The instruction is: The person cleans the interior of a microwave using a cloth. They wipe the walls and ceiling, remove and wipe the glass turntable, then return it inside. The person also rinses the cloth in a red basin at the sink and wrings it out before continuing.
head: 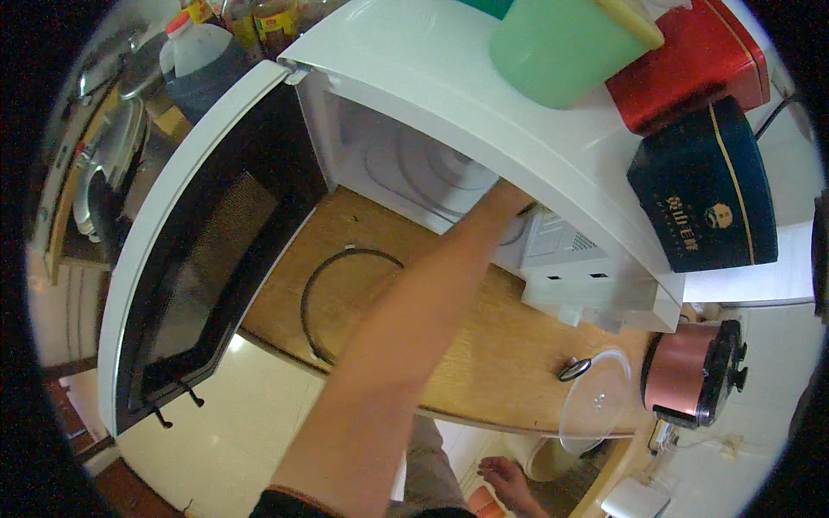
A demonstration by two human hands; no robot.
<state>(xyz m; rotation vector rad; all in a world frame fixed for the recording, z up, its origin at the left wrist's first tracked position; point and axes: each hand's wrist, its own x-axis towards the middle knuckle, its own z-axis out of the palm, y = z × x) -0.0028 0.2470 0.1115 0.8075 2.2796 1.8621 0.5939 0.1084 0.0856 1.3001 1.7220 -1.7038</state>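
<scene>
A white microwave oven [414,97] stands before me with its door [207,259] swung wide to the left. My left forearm crosses the middle of the view, and my left hand [511,194] reaches inside the cavity [414,149]. The oven's top edge hides most of its fingers, so I cannot tell what they touch. My right hand [506,482] hangs low beneath the table edge, fingers apart and holding nothing. On the wooden tabletop [492,349] lies a thin dark ring [304,304] with small pale rollers, partly behind my forearm.
A clear round glass plate or lid [596,408] rests near the table's right edge beside a dark knob [574,369]. A pink cooker [680,369] stands farther right. Atop the oven are a green container [563,52], red tin [693,65] and dark box [706,188]. Bottles [201,58] crowd the left.
</scene>
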